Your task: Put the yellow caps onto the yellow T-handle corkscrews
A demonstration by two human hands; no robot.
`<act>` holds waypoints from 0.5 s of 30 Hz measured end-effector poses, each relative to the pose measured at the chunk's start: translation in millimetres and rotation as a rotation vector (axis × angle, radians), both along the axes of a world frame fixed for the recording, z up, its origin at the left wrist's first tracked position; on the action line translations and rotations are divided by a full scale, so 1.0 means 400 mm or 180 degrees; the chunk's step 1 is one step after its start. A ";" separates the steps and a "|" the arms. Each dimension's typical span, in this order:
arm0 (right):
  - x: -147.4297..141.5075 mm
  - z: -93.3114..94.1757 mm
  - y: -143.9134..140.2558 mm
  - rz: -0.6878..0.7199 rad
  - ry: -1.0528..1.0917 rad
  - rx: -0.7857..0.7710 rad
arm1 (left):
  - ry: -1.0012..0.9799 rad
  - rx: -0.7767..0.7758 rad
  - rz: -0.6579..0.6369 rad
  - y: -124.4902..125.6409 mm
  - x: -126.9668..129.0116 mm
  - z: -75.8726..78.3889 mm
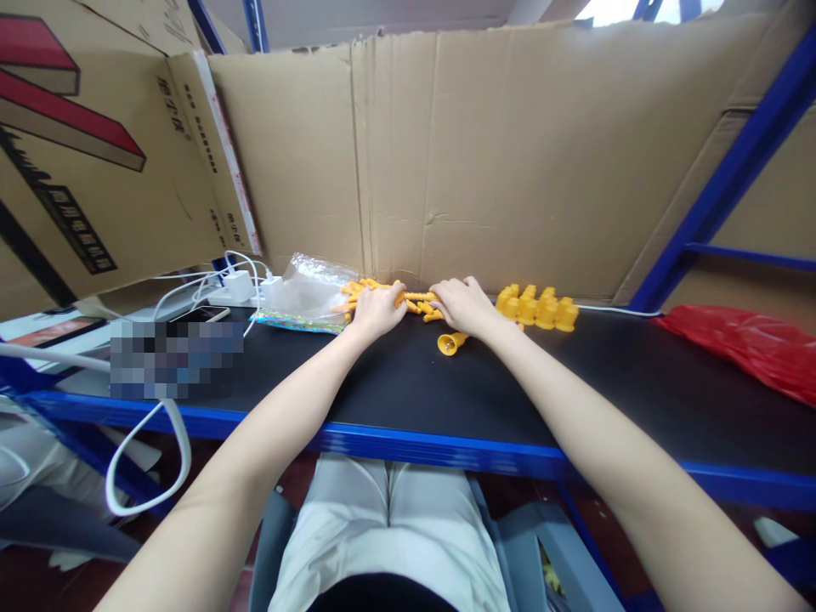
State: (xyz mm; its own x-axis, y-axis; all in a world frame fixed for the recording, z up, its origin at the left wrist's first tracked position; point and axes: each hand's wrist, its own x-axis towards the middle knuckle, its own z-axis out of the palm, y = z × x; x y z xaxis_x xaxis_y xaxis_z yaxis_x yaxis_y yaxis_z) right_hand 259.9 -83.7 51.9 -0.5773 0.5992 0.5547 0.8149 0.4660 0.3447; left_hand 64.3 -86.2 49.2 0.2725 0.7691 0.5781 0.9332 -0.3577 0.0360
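Both hands flat-ish on the heap of orange sticks (388, 297), that's the grip right now. My left hand (377, 311) lies palm down on the heap's near left side, fingers curled loosely over a few sticks; can't tell if any are actually pinched. My right hand (464, 304) covers the heap's right end, fingers bent down onto the sticks, knuckles up; whether it has closed on one is hidden under the hand.

Heap sits at the back of the black worktop (637, 382), against the cardboard wall (510, 153). Just left of the heap: a clear bag (304, 293), mouth toward the sticks. Just right of the heap, past my right hand: a row of yellow caps (539, 308), touching each other. One yellow cap (451, 342) lies on its side, near side of the heap, right by my right wrist. Far right of the heap, a red bag (745, 344). Left of the clear bag, white chargers and cables (235, 285).

Step, as I read it: gathering or sorting sticks from the heap. Next move probably needs one stick singled out with fingertips, since they lie tangled and crossing.
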 end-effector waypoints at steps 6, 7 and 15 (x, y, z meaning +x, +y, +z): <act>-0.002 0.011 -0.009 -0.0031 -0.0044 0.0040 | -0.0071 -0.0071 0.0007 0.007 0.006 -0.008; -0.002 0.013 -0.011 -0.0048 -0.0044 0.0037 | -0.0088 -0.0066 0.0001 0.008 0.006 -0.010; 0.036 0.013 -0.001 -0.0289 0.0231 -0.0126 | -0.0292 -0.0082 0.0226 0.039 -0.040 -0.013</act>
State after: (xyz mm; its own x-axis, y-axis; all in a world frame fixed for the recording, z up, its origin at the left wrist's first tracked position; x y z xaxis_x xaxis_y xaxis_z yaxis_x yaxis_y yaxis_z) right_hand 274.5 -84.0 57.0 -0.4789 0.6694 0.5680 0.8765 0.4013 0.2659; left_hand 48.3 -70.8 43.9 0.1637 0.7995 0.5779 0.9485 -0.2887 0.1306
